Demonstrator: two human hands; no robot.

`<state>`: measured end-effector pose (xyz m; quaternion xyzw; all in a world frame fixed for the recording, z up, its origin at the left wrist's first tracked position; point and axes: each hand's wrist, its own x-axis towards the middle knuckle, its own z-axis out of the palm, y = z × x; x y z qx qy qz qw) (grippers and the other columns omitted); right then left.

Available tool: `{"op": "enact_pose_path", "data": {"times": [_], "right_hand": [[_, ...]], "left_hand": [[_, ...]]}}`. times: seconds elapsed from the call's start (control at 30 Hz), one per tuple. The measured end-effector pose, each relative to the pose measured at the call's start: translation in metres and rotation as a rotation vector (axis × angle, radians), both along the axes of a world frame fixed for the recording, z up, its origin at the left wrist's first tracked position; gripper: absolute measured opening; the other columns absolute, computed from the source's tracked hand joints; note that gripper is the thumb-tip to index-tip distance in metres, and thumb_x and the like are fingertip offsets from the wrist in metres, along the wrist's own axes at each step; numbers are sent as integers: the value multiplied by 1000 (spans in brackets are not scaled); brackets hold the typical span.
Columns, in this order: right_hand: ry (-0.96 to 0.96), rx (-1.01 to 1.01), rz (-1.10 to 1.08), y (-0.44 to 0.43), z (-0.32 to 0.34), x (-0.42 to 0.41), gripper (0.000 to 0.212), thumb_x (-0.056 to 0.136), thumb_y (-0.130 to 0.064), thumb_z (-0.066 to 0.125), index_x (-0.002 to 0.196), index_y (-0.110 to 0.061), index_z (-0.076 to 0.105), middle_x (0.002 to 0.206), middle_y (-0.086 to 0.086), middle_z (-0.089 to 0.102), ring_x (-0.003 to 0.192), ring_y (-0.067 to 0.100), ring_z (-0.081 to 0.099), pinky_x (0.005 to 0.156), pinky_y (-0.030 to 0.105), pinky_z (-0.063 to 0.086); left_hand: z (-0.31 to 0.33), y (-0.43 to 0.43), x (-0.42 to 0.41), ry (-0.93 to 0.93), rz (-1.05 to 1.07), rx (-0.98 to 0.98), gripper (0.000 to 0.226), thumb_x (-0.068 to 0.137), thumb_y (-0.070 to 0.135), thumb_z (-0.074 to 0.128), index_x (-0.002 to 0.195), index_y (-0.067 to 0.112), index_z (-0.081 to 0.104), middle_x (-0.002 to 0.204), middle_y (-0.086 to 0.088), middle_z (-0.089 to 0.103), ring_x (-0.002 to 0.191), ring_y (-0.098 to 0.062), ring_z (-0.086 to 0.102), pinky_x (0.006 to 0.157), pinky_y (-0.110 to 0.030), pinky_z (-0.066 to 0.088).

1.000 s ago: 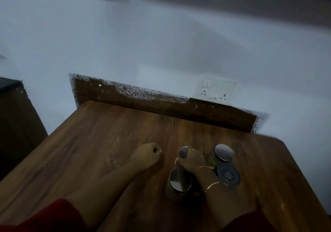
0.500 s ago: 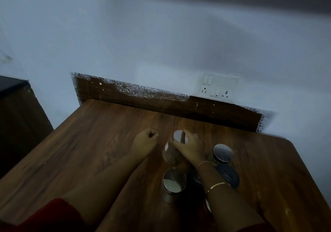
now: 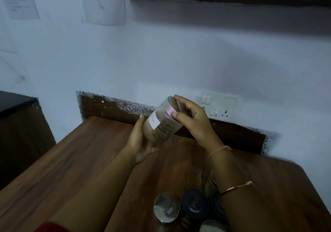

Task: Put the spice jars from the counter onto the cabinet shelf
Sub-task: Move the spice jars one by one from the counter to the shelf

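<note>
I see the spice jar point(image 3: 162, 127) lifted clear of the counter point(image 3: 71, 160), tilted with its silver lid point(image 3: 170, 109) toward the upper right. My left hand point(image 3: 141, 142) cups its lower body, thumb lying up the labelled side, fingers curled beneath. My right hand point(image 3: 192, 122) grips the lid, fingertips curled round its rim. The other jars point(image 3: 166, 207) stand grouped on the counter, close by my right forearm.

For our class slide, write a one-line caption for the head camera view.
Left hand and right hand hold a tilted, labelled spice jar above the wooden counter; other jars stand nearby.
</note>
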<state>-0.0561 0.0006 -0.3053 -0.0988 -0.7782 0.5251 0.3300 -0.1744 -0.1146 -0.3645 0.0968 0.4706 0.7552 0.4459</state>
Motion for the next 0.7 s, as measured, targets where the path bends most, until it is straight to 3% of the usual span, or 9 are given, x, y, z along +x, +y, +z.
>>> {"op": "enact_pose_path", "data": {"times": [0.07, 0.13, 0.2, 0.37, 0.43, 0.53, 0.7], "right_hand": [[55, -31, 55, 3, 8, -1, 50, 75, -26, 63, 125, -27, 59, 129, -7, 59, 123, 7, 52, 104, 32, 44], [134, -88, 99, 8, 14, -3, 42, 77, -21, 60, 118, -25, 62, 119, -11, 65, 117, 3, 57, 96, 25, 49], [219, -167, 116, 13, 19, -5, 34, 79, -20, 57, 112, -23, 64, 110, -14, 68, 107, 1, 62, 86, 20, 50], [412, -363, 102, 20, 31, -7, 32, 81, -23, 54, 112, -22, 60, 121, 6, 57, 112, 16, 55, 93, 30, 47], [492, -425, 85, 22, 37, -5, 29, 82, -23, 56, 110, -22, 60, 114, 6, 59, 106, 19, 56, 87, 28, 49], [572, -462, 56, 29, 46, 0, 24, 83, -24, 57, 107, -22, 61, 94, -9, 68, 87, 7, 64, 72, 21, 53], [595, -515, 74, 33, 57, 3, 21, 84, -25, 58, 104, -21, 61, 84, -14, 72, 75, 1, 67, 63, 21, 55]], "left_hand": [[12, 0, 5, -41, -44, 81, 68, 88, 68, 28, 123, 19, 59, 121, -17, 64, 113, -36, 59, 92, -51, 48], [23, 0, 13, -22, -56, 132, 67, 89, 67, 28, 120, 17, 61, 117, -19, 66, 102, -37, 63, 81, -47, 54], [31, 1, 22, 58, -40, 159, 65, 91, 64, 26, 118, 17, 61, 115, -20, 66, 94, -36, 66, 79, -45, 54], [51, 13, 53, 225, 55, 228, 61, 94, 58, 24, 127, 17, 55, 123, -16, 63, 113, -32, 59, 89, -46, 51], [60, 16, 63, 286, 96, 223, 61, 89, 56, 34, 130, 14, 52, 123, -17, 62, 114, -31, 60, 87, -44, 53], [70, 18, 72, 385, 160, 231, 70, 77, 54, 54, 129, 9, 46, 123, -18, 60, 106, -28, 64, 76, -37, 58], [76, 19, 79, 476, 179, 289, 61, 68, 38, 78, 116, 16, 47, 113, -8, 67, 98, -22, 67, 86, -47, 54]]}}
